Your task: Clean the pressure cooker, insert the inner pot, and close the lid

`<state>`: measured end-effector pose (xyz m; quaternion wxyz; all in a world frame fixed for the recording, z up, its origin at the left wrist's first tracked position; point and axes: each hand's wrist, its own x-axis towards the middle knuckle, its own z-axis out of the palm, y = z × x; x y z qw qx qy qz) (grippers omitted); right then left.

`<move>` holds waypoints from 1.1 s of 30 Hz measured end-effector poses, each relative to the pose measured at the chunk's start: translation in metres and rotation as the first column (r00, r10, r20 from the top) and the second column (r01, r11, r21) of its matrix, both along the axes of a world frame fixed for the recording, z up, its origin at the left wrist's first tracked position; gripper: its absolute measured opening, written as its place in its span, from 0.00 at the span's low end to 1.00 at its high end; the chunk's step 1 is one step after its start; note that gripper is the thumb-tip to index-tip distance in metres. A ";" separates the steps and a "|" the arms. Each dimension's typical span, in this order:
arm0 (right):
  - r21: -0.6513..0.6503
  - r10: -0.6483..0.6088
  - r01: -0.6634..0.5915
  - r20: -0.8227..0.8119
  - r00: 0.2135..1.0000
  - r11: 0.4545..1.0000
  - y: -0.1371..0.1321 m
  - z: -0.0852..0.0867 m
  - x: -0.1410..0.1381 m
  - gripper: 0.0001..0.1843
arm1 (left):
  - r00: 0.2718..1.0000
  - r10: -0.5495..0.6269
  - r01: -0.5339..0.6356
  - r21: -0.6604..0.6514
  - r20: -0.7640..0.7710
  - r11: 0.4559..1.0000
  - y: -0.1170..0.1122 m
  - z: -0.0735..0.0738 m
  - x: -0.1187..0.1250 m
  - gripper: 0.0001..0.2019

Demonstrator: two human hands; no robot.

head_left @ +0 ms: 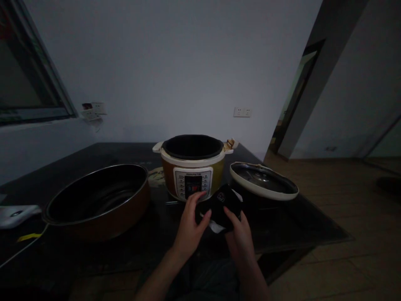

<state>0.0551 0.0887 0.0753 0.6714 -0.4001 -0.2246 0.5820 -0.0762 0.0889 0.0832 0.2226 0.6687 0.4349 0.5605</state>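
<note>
Both my hands hold a small black object (223,205) with a white mark on it, over the dark table (131,246) just in front of an electric pressure cooker (192,171). My left hand (191,223) grips its left side, fingers curled, fingertips close to the cooker's control panel. My right hand (239,232) grips it from below right. A bit of white shows under the object; what the object is I cannot tell. The cooker stands open, its dark inner pot visible.
A wide, shallow dark pan (97,200) sits left of the cooker. The cooker's lid (263,179) lies upturned to the right. A white device (15,214) with a cable lies at the table's left edge. Wooden floor and a doorway are on the right.
</note>
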 end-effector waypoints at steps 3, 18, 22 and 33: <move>-0.025 0.036 -0.034 0.067 0.997 0.999 -0.002 -0.004 0.000 0.33 | 0.982 0.001 0.049 -0.258 0.190 0.965 0.003 -0.020 0.002 0.15; 0.020 0.215 -0.243 0.403 0.890 0.970 0.008 -0.025 0.070 0.28 | 0.953 -0.023 0.154 -0.416 0.302 0.896 0.016 -0.031 -0.007 0.08; 0.018 0.160 -0.194 0.493 0.855 0.981 0.008 -0.032 0.092 0.30 | 0.972 -0.067 0.158 -0.413 0.227 0.897 0.013 -0.031 0.005 0.06; 0.238 -0.281 0.150 0.848 0.451 0.960 0.014 -0.053 0.157 0.25 | 0.964 -0.171 0.112 -0.273 -0.203 0.955 0.001 -0.034 0.002 0.10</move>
